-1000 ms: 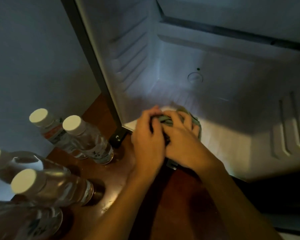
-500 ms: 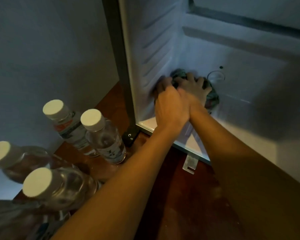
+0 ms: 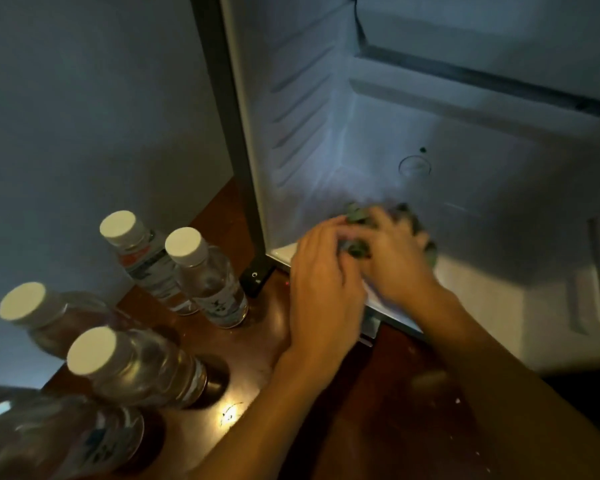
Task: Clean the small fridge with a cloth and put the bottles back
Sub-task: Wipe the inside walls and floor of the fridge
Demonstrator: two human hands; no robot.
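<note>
**Both hands on cloth at fridge floor; bottles stand outside**

- Left hand (image 3: 323, 271): fingers curled in a closed grip on the near-left part of the cloth; palm down, wrist over the front lip of the fridge.
- Right hand (image 3: 394, 252): closed grip on the cloth, fingers spread over its top, just right of the left hand and touching it. Both hands are motion-blurred.
- Cloth (image 3: 355, 249): dark green, bunched into a wad, mostly covered by the hands; it sits on the fridge floor near the front left corner.
- Fridge (image 3: 482, 188): small, open, white interior with ribbed shelf slots on the left and right walls, a round moulded mark on the back wall, a dark horizontal strip high at the far side. No bottles inside.
- Surface (image 3: 267, 344): dark reddish-brown wood, glossy, with a small bright glint near the front.
- Bottles, all clear plastic with white caps, upright on the surface to the left of the fridge:
  - red-labelled bottle (image 3: 142, 254), farthest back.
  - bottle beside the fridge corner (image 3: 208, 275), touching or nearly touching the red-labelled one.
  - far-left bottle (image 3: 45, 317).
  - near bottle (image 3: 132, 367), just in front of the far-left one.
  - A blurred fifth bottle (image 3: 66, 441) at the lower left edge.
- Wall (image 3: 84, 116): plain grey, left of the fridge.
</note>
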